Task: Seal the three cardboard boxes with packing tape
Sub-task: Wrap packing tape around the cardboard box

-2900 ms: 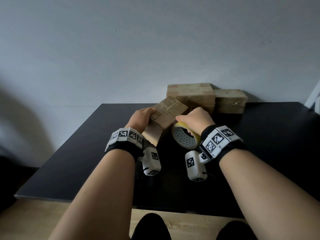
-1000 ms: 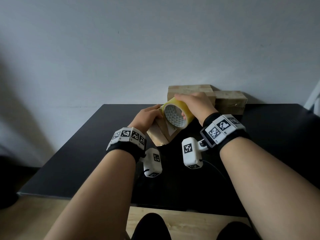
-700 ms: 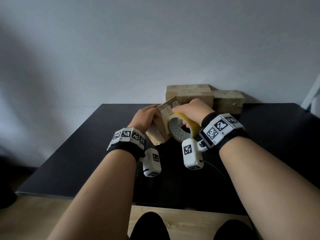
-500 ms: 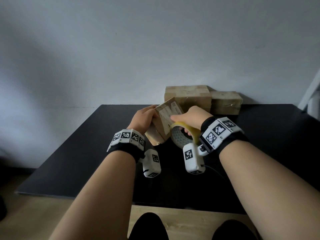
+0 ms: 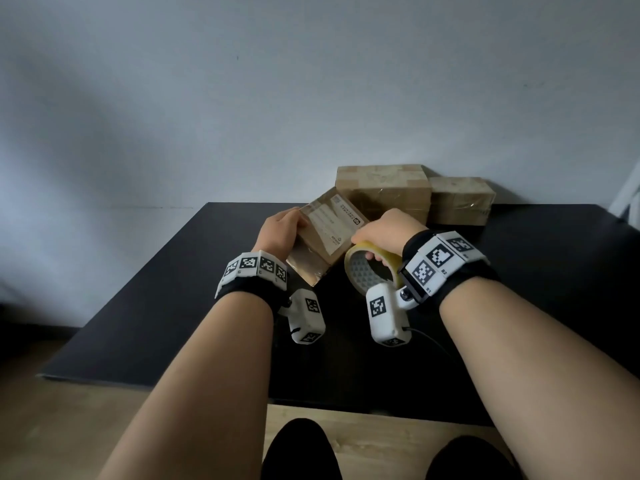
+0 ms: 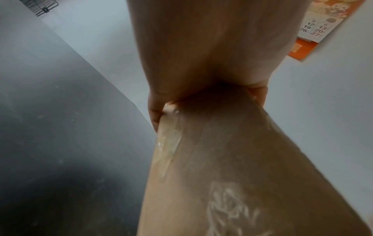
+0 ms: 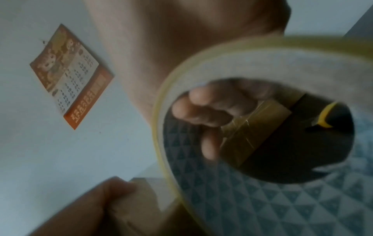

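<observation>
left hand (image 5: 280, 230) grips left edge of small brown cardboard box with white printed label (image 5: 323, 237), fingers curled round edge, box tilted on corner above black tabletop (image 5: 145, 299). right hand (image 5: 384, 230) holds yellowish roll of clear packing tape (image 5: 367, 271) just right of box, fingers (image 7: 199, 108) curled through core. two more brown cardboard boxes (image 5: 384, 188) side by side against grey wall (image 5: 311, 98), at far table edge. orange wall calendar (image 7: 68, 76) in wrist views.

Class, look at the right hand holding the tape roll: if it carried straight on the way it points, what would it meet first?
Probably the tilted cardboard box that the left hand grips. The right hand, holding the tape roll, points forward and left, already at its edge, though depth is unclear.
</observation>
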